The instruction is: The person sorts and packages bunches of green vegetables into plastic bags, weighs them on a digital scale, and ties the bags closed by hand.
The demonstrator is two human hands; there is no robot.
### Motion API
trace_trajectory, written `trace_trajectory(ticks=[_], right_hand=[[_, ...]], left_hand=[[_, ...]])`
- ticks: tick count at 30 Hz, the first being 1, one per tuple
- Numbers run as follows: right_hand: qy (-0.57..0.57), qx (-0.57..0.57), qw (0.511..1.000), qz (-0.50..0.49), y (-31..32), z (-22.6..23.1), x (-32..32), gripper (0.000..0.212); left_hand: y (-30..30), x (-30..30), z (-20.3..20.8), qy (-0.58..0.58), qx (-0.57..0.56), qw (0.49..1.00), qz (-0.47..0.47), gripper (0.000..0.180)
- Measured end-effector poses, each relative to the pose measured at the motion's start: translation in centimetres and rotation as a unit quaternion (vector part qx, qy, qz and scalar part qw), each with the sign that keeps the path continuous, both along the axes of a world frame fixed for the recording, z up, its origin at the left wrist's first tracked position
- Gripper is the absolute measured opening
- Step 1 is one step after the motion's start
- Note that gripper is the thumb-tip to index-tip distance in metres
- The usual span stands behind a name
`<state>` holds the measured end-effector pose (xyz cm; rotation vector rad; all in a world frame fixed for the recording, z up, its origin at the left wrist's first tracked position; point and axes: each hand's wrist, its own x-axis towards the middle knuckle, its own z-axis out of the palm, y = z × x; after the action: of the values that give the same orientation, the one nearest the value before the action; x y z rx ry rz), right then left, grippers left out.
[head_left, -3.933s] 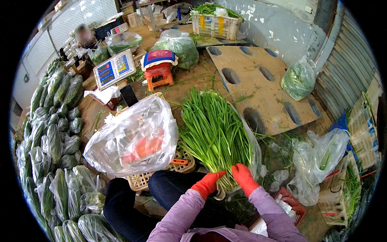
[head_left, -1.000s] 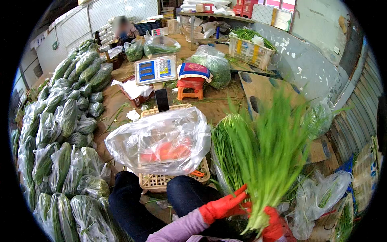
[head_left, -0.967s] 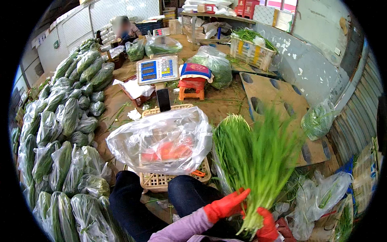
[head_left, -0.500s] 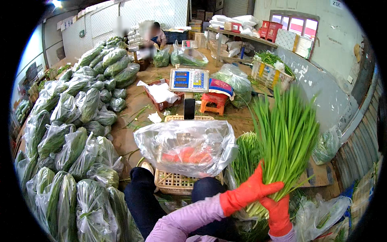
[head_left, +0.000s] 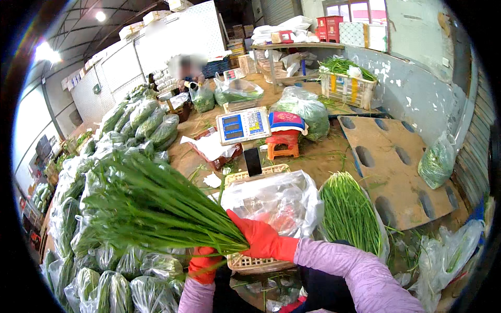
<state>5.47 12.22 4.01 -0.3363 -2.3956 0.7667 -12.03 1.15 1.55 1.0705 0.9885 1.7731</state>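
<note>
A large bunch of green garlic chives (head_left: 162,208) is held between my two red-gloved hands, its leaves fanning out to the left above the bagged greens. My right hand (head_left: 261,238) is closed round the stems near their cut ends. Below the bunch, my left hand (head_left: 204,265) grips it from underneath, its fingers partly hidden by the leaves. Just beyond my hands, an open clear plastic bag (head_left: 269,201) lies over a cream plastic basket (head_left: 255,264), with something red showing through. More garlic chives (head_left: 350,216) stand packed together to the right of it.
Bagged greens (head_left: 104,292) are piled along the left. Ahead are a scale (head_left: 242,126), a phone (head_left: 253,161), a red crate (head_left: 214,156) and an orange stool (head_left: 283,146). A board with oval holes (head_left: 391,167) lies at right. Another person (head_left: 190,73) sits far back.
Both hands have swung the chive bunch from the right side across to the left, tipping it from upright to slanting left. The view has turned, showing more of the right-hand floor.
</note>
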Motion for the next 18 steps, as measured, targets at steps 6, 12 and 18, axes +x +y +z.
trace_trajectory(ticks=[6,12,18], right_hand=[[0.030,0.104,0.992,0.071,9.6,-5.1,-2.0,0.101],[-0.219,0.136,0.965,0.036,20.5,-8.8,2.4,0.066],[-0.412,-0.043,0.910,-0.021,25.1,-2.3,5.7,0.063]], left_hand=[[4.0,-5.2,-4.4,0.325,-0.112,0.932,0.112,0.049],[9.3,-15.1,1.3,0.318,-0.220,0.897,0.214,0.048],[10.7,-18.3,4.4,0.588,-0.207,0.756,0.201,0.084]])
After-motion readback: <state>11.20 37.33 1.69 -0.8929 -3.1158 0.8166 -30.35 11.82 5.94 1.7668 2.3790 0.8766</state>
